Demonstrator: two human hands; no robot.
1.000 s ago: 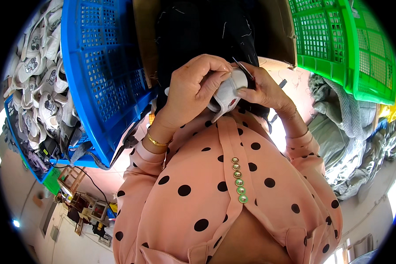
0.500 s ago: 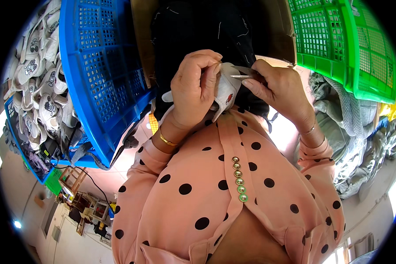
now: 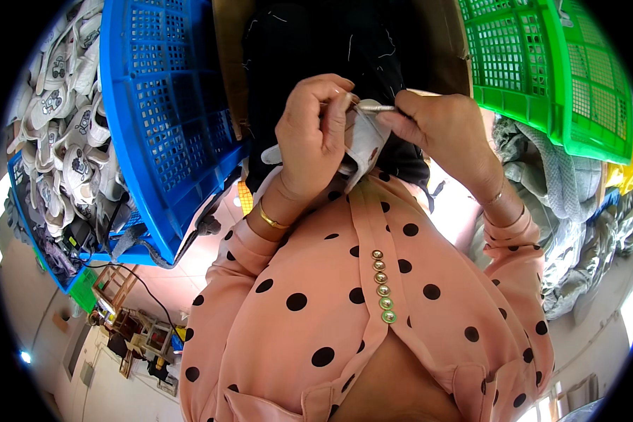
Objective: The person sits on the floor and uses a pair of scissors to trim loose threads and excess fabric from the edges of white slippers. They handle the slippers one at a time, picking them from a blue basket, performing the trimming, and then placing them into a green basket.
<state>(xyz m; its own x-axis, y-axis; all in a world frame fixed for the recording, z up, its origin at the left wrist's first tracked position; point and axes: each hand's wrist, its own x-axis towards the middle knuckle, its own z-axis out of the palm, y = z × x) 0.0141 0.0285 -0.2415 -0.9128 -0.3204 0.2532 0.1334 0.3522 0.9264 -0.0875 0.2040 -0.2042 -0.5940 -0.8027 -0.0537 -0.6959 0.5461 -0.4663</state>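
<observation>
My left hand [image 3: 312, 133] pinches a small white fabric shoe upper [image 3: 363, 139] above my lap. A dark reddish mark shows on its side, and a pale strap end sticks out left of my wrist. In my right hand [image 3: 449, 128] is a pair of thread snips [image 3: 378, 108], fingers closed around it. The slim metal blades point left and lie at the upper's top edge, by my left fingertips. Whether they touch a thread is too small to tell.
At left stands a blue plastic crate [image 3: 163, 119], with a heap of printed white shoe uppers [image 3: 77, 133] beyond it. A green crate [image 3: 517, 77] is at upper right, above grey fabric bundles [image 3: 541, 183]. Black trousers [image 3: 309, 42] cover my legs, beside a cardboard box [image 3: 446, 49].
The snips have turned: their blades were apart and seen broadside, and now appear as one thin line at the upper's edge. My right hand has rotated slightly; the red print has turned partly away.
</observation>
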